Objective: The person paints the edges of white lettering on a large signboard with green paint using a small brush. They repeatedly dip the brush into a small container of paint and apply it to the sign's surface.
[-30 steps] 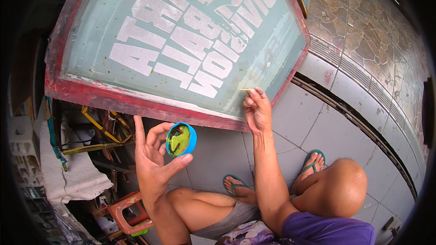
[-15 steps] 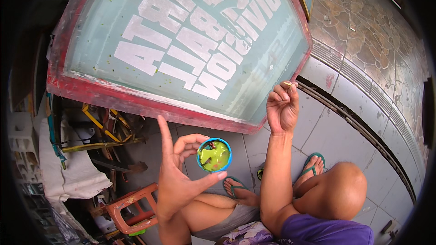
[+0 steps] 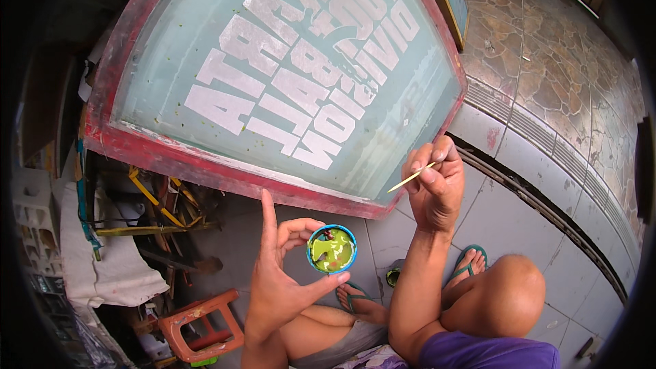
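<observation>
My left hand (image 3: 277,287) grips a small round cup with a blue rim (image 3: 354,249), its thumb below and bent fingers at the upper left; the index finger points up. Yellow-green paint-like liquid (image 3: 335,256) with a few dark bits lies in the cup. Up and to the right, my right hand (image 3: 437,188) pinches a thin pale wooden stick (image 3: 404,182). The stick's free end points down and left, apart from the cup. Beyond both hands leans a large screen-printing frame (image 3: 198,164) with red edges and a pale green mesh bearing big whitish block letters (image 3: 222,106).
An orange-red plastic stool (image 3: 222,298) stands at the lower left, beside a pale cloth (image 3: 96,260) and clutter with a yellow metal piece (image 3: 154,198). A small dark container (image 3: 393,276) sits on the grey tiles near my feet. A metal floor track (image 3: 540,205) curves along the right.
My right hand has turned and come slightly lower, so the stick now shows lengthwise. In view, the cup and left hand have shifted a little right and down, as has the frame.
</observation>
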`<state>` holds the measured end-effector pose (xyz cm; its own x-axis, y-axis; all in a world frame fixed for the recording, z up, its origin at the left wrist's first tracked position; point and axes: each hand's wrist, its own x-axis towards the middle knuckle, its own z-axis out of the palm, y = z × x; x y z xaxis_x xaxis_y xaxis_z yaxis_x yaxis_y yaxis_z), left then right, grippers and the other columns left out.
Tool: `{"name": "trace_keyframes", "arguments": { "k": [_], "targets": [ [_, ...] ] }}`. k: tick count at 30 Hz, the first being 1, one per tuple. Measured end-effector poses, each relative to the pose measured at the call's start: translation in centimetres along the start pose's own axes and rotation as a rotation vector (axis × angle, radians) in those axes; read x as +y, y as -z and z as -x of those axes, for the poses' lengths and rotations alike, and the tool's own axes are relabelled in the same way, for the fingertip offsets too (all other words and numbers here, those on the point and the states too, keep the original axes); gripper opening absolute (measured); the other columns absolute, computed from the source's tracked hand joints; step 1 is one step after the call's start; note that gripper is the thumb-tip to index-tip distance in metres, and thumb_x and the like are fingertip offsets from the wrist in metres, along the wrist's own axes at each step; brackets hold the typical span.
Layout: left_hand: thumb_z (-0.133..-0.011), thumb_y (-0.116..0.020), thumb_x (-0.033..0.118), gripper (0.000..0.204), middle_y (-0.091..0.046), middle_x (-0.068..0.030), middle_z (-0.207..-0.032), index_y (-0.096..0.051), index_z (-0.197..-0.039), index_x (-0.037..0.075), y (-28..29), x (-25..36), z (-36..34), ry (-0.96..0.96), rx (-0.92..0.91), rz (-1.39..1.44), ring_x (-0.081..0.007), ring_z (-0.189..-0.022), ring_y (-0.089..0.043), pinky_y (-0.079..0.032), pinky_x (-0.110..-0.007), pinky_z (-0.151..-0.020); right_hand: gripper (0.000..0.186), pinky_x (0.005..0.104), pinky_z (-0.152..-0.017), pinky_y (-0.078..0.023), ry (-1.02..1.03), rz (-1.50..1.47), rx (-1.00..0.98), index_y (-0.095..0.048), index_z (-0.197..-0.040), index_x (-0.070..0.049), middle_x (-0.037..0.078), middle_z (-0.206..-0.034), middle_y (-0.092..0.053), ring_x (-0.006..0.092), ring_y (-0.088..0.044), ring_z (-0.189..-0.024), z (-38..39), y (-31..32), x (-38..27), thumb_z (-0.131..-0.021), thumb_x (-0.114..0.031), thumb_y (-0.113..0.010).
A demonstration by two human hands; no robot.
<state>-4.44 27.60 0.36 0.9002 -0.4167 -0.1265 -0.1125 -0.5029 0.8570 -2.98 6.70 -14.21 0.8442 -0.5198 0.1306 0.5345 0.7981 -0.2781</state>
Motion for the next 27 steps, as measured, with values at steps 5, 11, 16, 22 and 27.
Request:
{"name": "trace_keyframes", "arguments": {
  "k": [5, 11, 16, 22, 27],
  "targets": [
    [-0.068, -0.092, 0.010, 0.135, -0.064, -0.0144, -0.116, 0.007, -0.160, -0.004, -0.2, 0.1, 0.0, -0.012, -0.005, 0.000, -0.0206, -0.107, -0.063, -0.048, -0.036, -0.100, 0.030, 0.0257, -0.058, -0.050, -0.028, 0.058, -0.049, -0.058, -0.095, -0.011, 0.014, -0.086, -0.071, 0.0153, -0.066, -0.075, 0.1, -0.1, -0.3, -0.080, 0.008, -0.076],
    [-0.068, -0.089, 0.007, 0.132, -0.064, -0.0139, -0.116, 0.005, -0.160, -0.004, -0.2, 0.1, 0.0, -0.045, 0.069, -0.035, -0.0209, -0.107, -0.063, -0.048, -0.037, -0.100, 0.025, 0.0259, -0.069, -0.052, -0.011, 0.390, -0.134, -0.063, -0.094, -0.007, 0.011, -0.089, -0.074, 0.0135, -0.068, -0.080, 0.5, -2.7, -0.7, -0.080, 0.007, -0.078],
    [-0.065, -0.087, 0.000, 0.131, -0.062, -0.0149, -0.119, 0.001, -0.161, -0.003, -0.4, -0.1, -0.6, -0.137, 0.161, -0.166, -0.0235, -0.109, -0.063, -0.049, -0.036, -0.101, 0.023, 0.0222, -0.060, -0.047, -0.019, 0.854, -0.315, -0.073, -0.100, -0.002, 0.004, -0.080, -0.073, 0.0057, -0.062, -0.069, 0.8, -5.8, -1.3, -0.079, 0.003, -0.080],
    [-0.069, -0.086, 0.005, 0.127, -0.065, -0.0155, -0.114, 0.001, -0.161, -0.004, 0.0, -0.4, -0.5, -0.152, 0.183, -0.207, -0.0242, -0.104, -0.065, -0.049, -0.038, -0.099, 0.024, 0.0221, -0.054, -0.042, -0.157, 0.935, -0.323, -0.074, -0.103, -0.004, 0.001, -0.076, -0.070, 0.0042, -0.057, -0.062, 1.4, -7.2, -0.5, -0.079, -0.001, -0.079],
    [-0.068, -0.087, 0.006, 0.128, -0.065, -0.0159, -0.114, 0.000, -0.161, -0.003, -0.3, -0.4, -0.5, -0.158, 0.189, -0.203, -0.0247, -0.104, -0.065, -0.049, -0.039, -0.099, 0.022, 0.0229, -0.055, -0.042, -0.193, 0.980, -0.370, -0.073, -0.100, -0.005, -0.001, -0.078, -0.071, 0.0040, -0.057, -0.064, 1.6, -7.9, -0.2, -0.079, -0.001, -0.079]
  ]
}}
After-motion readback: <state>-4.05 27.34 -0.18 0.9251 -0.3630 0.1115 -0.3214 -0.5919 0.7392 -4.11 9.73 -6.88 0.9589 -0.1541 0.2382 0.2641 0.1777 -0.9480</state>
